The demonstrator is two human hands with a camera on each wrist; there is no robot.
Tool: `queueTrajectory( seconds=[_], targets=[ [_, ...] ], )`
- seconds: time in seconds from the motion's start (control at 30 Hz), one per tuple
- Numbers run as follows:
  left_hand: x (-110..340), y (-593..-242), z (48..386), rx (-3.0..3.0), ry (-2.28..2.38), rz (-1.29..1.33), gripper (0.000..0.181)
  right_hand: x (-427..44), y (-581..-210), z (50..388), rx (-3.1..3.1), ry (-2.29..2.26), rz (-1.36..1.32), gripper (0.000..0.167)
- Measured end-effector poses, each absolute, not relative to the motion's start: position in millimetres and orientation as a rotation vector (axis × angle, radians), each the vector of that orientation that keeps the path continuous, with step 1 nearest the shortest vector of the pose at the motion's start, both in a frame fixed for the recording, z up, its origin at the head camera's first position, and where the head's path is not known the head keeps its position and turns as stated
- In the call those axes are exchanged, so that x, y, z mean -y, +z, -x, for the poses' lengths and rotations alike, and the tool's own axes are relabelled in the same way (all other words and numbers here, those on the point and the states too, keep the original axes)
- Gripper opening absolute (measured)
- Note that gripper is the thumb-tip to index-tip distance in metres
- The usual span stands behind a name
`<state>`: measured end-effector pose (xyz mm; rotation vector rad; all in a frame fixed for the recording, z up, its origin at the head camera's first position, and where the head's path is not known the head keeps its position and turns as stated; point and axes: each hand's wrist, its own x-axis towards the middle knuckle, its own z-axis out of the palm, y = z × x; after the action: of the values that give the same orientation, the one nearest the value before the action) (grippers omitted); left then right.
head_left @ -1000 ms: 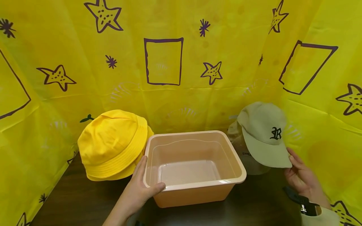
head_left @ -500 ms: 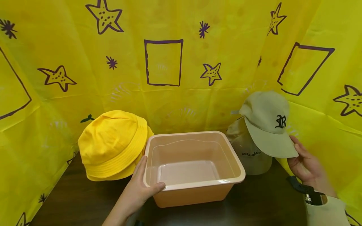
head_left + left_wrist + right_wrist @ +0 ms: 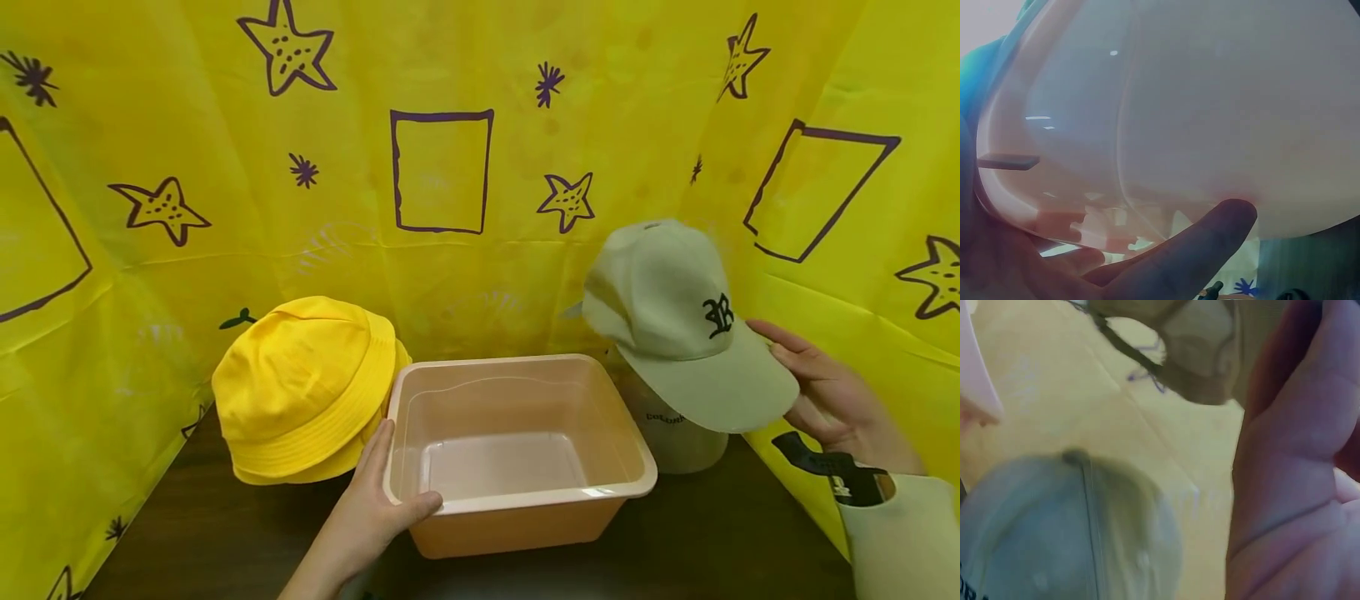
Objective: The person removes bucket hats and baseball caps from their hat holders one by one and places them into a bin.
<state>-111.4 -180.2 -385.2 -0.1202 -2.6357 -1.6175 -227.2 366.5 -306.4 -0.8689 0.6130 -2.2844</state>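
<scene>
My right hand pinches the brim of a pale green baseball cap with a black letter on its front. This cap hangs raised above another baseball cap, which rests on the table and is partly hidden. In the right wrist view, the lower cap shows its crown, while the underside of the held cap appears at the top. At the left, my left hand grips the front left corner of a peach plastic basin, thumb over the rim. Nothing lies inside the basin.
Yellow bucket hats, stacked, sit left of the basin, close against its side. A dark wooden table lies underneath. Yellow cloth with drawn stars and frames encloses the back and both sides.
The pale green cap has risen off the lower cap in my right hand, first rightward, then its crown swung back left, nearer the camera. My left hand and the basin have stayed put.
</scene>
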Motion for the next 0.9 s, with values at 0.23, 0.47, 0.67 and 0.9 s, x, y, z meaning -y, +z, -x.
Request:
queueTrajectory(
  seconds=[0.23, 0.47, 0.67, 0.9],
  targets=[
    [178.0, -386.6, 110.2, 2.637, -1.579, 0.139, 0.119, -337.1, -281.0, 238.1, -0.929, -2.148, 0.792, 0.059],
    [176.8, -387.2, 108.7, 2.623, -1.592, 0.137, 0.119, -301.2, -266.4, 246.2, -1.186, -2.019, 0.72, 0.052],
    [177.1, -384.9, 108.4, 2.673, -1.537, 0.113, 0.119, -271.2, -262.7, 253.3, -1.479, -1.877, 0.67, 0.043],
    [178.1, -382.1, 108.1, 2.69, -1.531, 0.092, 0.118, -242.1, -269.4, 259.1, -1.701, -1.736, 0.565, 0.038]
  ],
)
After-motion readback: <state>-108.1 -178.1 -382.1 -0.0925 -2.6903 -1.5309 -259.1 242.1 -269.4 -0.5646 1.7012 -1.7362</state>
